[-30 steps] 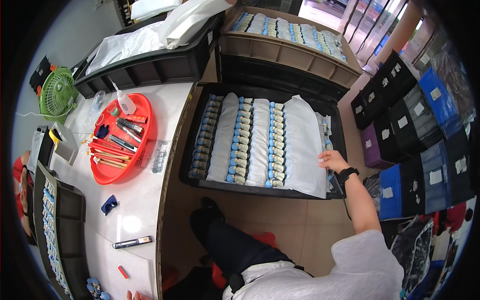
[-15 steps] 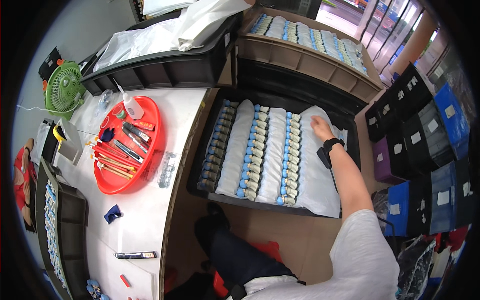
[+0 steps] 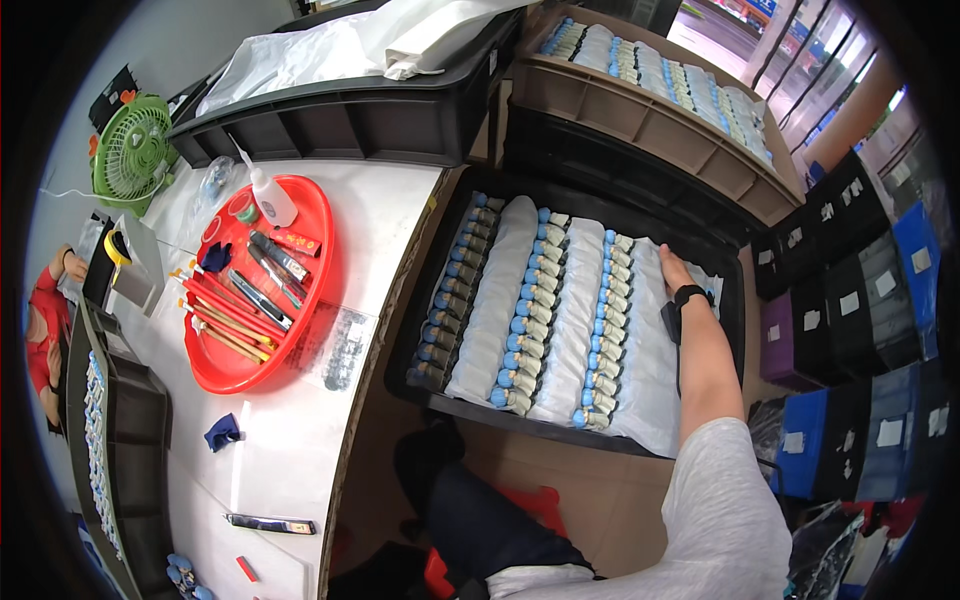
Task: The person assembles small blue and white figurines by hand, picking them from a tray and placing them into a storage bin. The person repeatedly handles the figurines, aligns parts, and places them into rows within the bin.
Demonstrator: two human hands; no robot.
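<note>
My right hand (image 3: pixel 675 270) lies at the right edge of a white padded sheet (image 3: pixel 640 370) inside a black crate (image 3: pixel 735 290). Its fingers look stretched out along the sheet, and nothing shows in them. Left of that sheet run rows of small figurines (image 3: pixel 607 330) with blue tops and cream bodies. More white strips (image 3: pixel 568 320) separate the rows. The leftmost row (image 3: pixel 460 290) looks darker, in shadow. A black band with a dark device sits on my right wrist. My left hand is out of view.
On the white table (image 3: pixel 290 430), a red tray (image 3: pixel 225 380) holds brushes, pens and a squeeze bottle. A black bin (image 3: pixel 330 125) with white sheets and a brown crate (image 3: pixel 640 130) of figurines stand behind. Stacked bins (image 3: pixel 840 300) line the right. Another person (image 3: pixel 45 330) is far left.
My right hand has slid across the sheet from its upper middle to its right edge. The whole view has shifted slightly, so the crate appears further right.
</note>
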